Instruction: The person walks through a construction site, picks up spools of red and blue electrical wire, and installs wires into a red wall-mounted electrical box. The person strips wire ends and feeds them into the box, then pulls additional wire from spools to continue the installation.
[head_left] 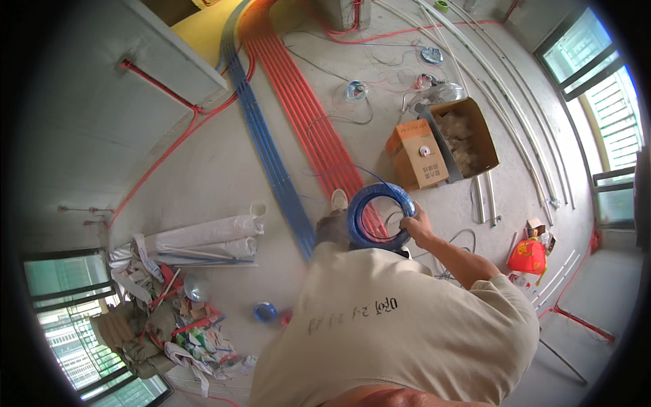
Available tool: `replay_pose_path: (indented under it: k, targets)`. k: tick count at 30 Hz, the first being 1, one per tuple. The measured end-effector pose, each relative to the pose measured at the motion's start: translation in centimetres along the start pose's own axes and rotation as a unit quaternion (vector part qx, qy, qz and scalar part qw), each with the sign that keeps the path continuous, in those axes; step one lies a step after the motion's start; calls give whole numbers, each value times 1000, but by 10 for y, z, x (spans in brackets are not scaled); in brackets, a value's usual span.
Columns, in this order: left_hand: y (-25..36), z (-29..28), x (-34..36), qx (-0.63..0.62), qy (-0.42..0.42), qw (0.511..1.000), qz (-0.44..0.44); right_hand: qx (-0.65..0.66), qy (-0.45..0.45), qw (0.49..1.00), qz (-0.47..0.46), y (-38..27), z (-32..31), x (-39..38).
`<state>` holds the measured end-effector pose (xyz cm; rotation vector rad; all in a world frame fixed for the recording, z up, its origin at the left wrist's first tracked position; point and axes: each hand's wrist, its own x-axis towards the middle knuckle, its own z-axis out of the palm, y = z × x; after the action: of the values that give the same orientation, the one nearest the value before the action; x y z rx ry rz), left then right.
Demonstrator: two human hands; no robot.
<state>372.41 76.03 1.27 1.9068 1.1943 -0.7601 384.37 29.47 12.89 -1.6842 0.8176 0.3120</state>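
My right hand [417,227] is closed round the right side of a coil of blue wire [364,201], with the thumb over its inner edge. The coil is held upright-looking in front of my waist, over the red conduit pipes [308,119] on the floor. A loose blue end of wire rises from the top of the coil. My left hand does not show; my body hides that side. One shoe [339,199] stands between the red pipes and the blue conduit pipes [264,142].
An orange-brown box [413,152] stands beside an opened carton [485,146] on the right. White pipes [515,108] lie beyond them. Rolled white sheeting [196,237] and a rubbish heap [196,332] lie left. A smaller blue coil [265,312] rests on the floor.
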Motion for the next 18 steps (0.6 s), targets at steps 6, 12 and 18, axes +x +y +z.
replay_pose_path:
  k: [6, 12, 18]
  targets:
    - [203, -44, 45, 58, -12, 998, 31, -16, 60, 997, -45, -142, 3, 71]
    - [429, -37, 98, 107, -3, 991, 86, 14, 62, 997, -36, -243, -10, 205]
    - [647, 19, 134, 136, 19, 984, 110, -32, 118, 990, -75, -300, -37, 375]
